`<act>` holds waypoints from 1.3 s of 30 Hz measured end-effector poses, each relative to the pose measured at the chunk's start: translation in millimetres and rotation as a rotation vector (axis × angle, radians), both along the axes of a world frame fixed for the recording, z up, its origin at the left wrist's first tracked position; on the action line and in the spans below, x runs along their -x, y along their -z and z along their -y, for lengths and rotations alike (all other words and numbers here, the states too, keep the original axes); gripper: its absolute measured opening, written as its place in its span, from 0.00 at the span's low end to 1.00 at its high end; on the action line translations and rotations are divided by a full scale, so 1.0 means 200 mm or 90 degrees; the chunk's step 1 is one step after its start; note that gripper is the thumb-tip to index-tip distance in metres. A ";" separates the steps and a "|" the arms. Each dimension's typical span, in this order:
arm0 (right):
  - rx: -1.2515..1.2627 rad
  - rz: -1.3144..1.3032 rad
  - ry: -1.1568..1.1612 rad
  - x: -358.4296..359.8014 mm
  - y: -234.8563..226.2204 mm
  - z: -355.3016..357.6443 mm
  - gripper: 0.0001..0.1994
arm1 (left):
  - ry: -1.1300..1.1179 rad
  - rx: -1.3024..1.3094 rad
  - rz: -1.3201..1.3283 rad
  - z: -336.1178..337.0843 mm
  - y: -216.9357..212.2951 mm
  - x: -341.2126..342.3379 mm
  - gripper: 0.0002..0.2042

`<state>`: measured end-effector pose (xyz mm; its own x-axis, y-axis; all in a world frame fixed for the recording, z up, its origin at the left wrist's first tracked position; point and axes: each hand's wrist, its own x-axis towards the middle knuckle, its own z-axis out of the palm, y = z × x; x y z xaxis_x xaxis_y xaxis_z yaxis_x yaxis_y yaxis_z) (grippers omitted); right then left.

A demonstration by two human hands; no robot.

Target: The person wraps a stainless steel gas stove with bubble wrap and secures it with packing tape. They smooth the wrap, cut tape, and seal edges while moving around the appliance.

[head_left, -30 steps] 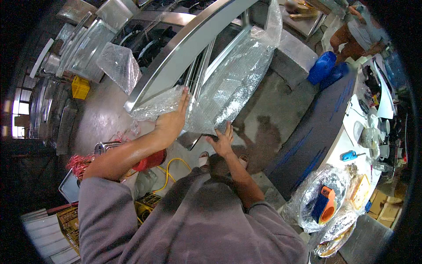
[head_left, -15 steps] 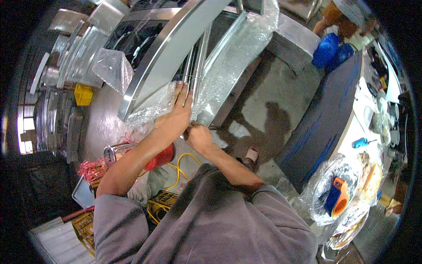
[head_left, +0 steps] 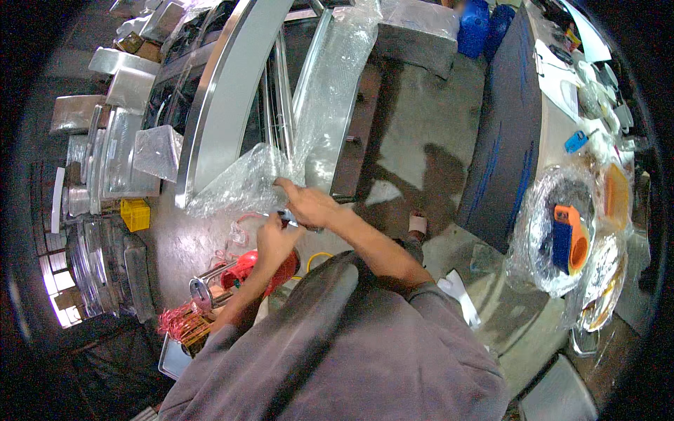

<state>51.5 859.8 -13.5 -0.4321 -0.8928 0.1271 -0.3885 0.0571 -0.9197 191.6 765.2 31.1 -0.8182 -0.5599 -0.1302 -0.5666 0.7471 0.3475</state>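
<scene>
Head view: left hand (head_left: 275,242) and right hand (head_left: 314,208) curl partly closed, grip unclear, near bubble wrap (head_left: 242,184), probably light, soft, best edge-held.

The place looks like a workshop or packing area: a large metal frame (head_left: 235,91) partly in bubble wrap (head_left: 246,182), wrapped pieces (head_left: 130,158) stacked at left, a yellow crate (head_left: 135,215) on the grey floor (head_left: 442,105), a tape dispenser (head_left: 564,245) at right.

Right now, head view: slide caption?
Left hand and right hand close together beside clear bubble wrap at the end of a metal-edged panel.
</scene>
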 end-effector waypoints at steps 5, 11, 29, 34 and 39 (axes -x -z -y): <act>-0.038 -0.012 -0.036 0.10 -0.13 -0.03 0.35 | 0.005 0.234 0.037 0.15 0.12 0.18 0.22; -0.089 0.020 0.118 -0.01 -0.37 -0.57 0.25 | 0.003 0.261 -0.174 0.22 0.31 0.02 0.27; -0.560 -0.312 0.999 0.08 -0.63 -2.30 0.28 | 0.115 0.273 -0.093 0.38 0.38 -0.04 0.19; 0.049 0.414 0.745 0.01 -0.73 -1.79 0.23 | 0.099 0.260 -0.019 0.19 0.14 0.07 0.21; 0.232 1.171 0.328 -0.08 0.25 -0.80 0.19 | 0.103 0.256 0.038 0.16 0.07 0.11 0.19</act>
